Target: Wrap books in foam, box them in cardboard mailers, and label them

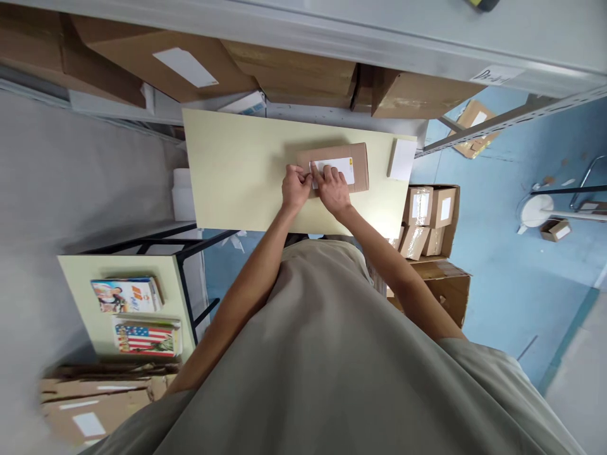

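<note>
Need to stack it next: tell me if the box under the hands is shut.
Shut: the box lies flat, top closed, white label on it.

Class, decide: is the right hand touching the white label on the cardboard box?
Touching: the head view shows the right hand lying over the white label's left end.

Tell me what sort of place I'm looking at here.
Probably a packing or stock room. Both hands, left hand and right hand, press a white label onto a small brown cardboard box on a pale yellow table, beside an open carton of labelled parcels and metal shelving stacked with cartons.
</note>
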A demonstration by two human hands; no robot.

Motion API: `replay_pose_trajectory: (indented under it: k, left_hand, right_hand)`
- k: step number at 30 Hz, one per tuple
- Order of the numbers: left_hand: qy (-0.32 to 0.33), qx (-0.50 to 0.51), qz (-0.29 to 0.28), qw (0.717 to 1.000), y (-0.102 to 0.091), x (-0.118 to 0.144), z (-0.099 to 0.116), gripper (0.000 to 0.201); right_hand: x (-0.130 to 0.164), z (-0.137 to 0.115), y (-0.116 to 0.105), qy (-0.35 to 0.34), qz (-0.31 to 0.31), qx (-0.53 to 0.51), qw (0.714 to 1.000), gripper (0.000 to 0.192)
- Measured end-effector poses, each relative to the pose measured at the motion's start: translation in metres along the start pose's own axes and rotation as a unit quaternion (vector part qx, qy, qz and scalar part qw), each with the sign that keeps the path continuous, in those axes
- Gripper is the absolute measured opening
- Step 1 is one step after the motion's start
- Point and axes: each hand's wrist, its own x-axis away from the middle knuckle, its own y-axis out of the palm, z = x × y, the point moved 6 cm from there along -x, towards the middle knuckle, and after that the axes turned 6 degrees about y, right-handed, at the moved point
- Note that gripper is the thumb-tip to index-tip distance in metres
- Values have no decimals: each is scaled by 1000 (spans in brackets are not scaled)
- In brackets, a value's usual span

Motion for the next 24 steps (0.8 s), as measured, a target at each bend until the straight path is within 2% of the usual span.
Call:
replay_pose_trajectory:
  k: [3,7,10,14,16,18,20,21,22,24]
  left_hand:
    - [9,22,-30,999,1,-2,-4,44]
    - [28,63,-85,994,0,-7,-10,54]
    - [37,75,-120,989,-2,-12,-13,55]
    - [54,111,-134,983,-2,-13,-10,44]
    - [59,124,-133,982,-2,-11,-4,38]
    - [64,127,-136,980,-9,-8,6,36]
    - [79,128,-133,980,-27,-10,23,36]
    - [95,129,-124,979,-42,-13,33,37]
    - [116,127,-108,979,-61,-17,46,39]
    - [202,115,-42,972,-113,-29,78,43]
  right_hand:
    - [-2,1,-2,-27,-19,5,999,66]
    - [-3,0,2,-14,-9,-2,1000,68]
    - [-2,-5,7,37,22,-30,999,69]
    - [2,-11,9,147,65,-65,985,69]
    - [5,-17,4,186,75,-73,977,67]
    - [7,-31,-7,190,65,-85,976,59]
    - [7,-54,-23,163,57,-104,980,50]
    - [6,-69,-35,143,66,-113,981,49]
    - [3,-85,-49,121,92,-123,981,49]
    - [-5,-122,-86,65,172,-143,972,52]
